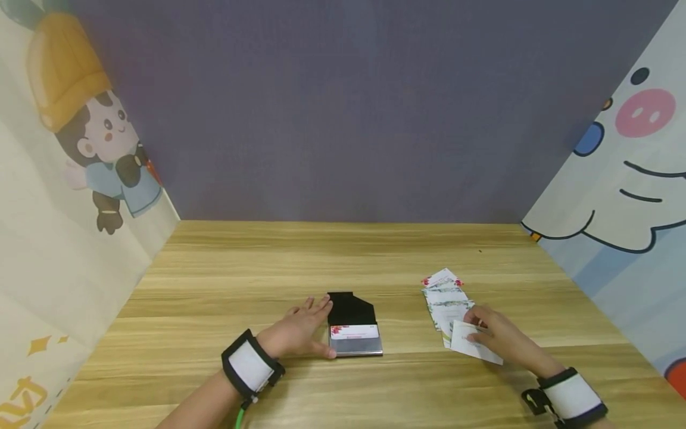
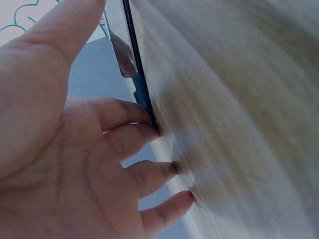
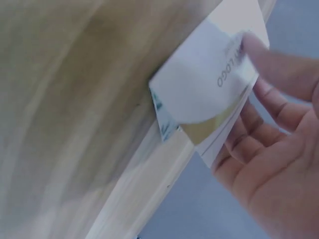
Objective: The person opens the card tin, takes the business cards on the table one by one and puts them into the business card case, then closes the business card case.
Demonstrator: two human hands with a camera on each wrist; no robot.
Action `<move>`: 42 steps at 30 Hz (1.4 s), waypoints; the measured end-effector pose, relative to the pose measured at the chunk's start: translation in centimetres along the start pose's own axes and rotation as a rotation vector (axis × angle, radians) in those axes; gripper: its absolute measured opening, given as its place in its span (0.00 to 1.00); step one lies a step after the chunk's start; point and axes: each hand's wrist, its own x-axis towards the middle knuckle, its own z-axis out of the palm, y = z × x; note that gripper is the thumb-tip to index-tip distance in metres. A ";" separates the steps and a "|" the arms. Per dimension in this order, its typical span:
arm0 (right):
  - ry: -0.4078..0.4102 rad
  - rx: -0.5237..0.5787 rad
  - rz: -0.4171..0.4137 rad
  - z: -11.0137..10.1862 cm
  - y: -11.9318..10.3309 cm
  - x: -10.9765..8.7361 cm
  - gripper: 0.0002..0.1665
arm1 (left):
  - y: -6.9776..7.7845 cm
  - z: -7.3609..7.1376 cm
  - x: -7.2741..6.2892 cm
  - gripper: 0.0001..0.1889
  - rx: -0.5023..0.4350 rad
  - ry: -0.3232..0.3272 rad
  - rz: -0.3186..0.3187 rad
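A card case (image 1: pixel 356 347) lies with its black lid folded back on the wooden table, and a white card with red flowers (image 1: pixel 360 332) shows inside it. My left hand (image 1: pixel 301 329) rests at the case's left side, fingers spread; in the left wrist view the fingertips (image 2: pixel 184 196) touch the tabletop and the case edge. Over to the right, my right hand (image 1: pixel 504 338) pinches a white card (image 1: pixel 485 354) between thumb and fingers. That card (image 3: pixel 204 69) bears grey "LOGO" lettering in the right wrist view. It overlaps the near end of an overlapping row of cards (image 1: pixel 446 307).
The wooden table (image 1: pixel 257 262) runs back to a dark grey panel (image 1: pixel 343 119). Printed cartoon panels stand at left (image 1: pixel 64 250) and right (image 1: pixel 616 196). A green cable (image 1: pixel 240 417) hangs from the left wristband.
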 end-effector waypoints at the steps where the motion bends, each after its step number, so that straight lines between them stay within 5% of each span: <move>1: -0.001 0.009 -0.004 0.0 0.0 0.1 0.10 | 0.0 0.0 0.0 0.53 -0.001 0.000 0.000; 10: 0.074 0.016 -0.128 0.0 -0.7 0.9 0.14 | 0.1 0.0 -0.1 0.53 -0.006 -0.001 0.000; 23: 0.133 0.020 -0.176 0.7 -3.8 3.4 0.15 | 0.0 0.0 0.0 0.53 0.005 0.007 0.012; 31: 0.176 0.023 -0.276 1.3 -5.6 5.4 0.19 | 0.0 0.0 0.0 0.53 0.005 0.002 0.007; 42: 0.127 0.075 -0.297 2.6 -7.8 7.3 0.23 | 0.0 0.1 -0.1 0.54 0.008 0.002 0.008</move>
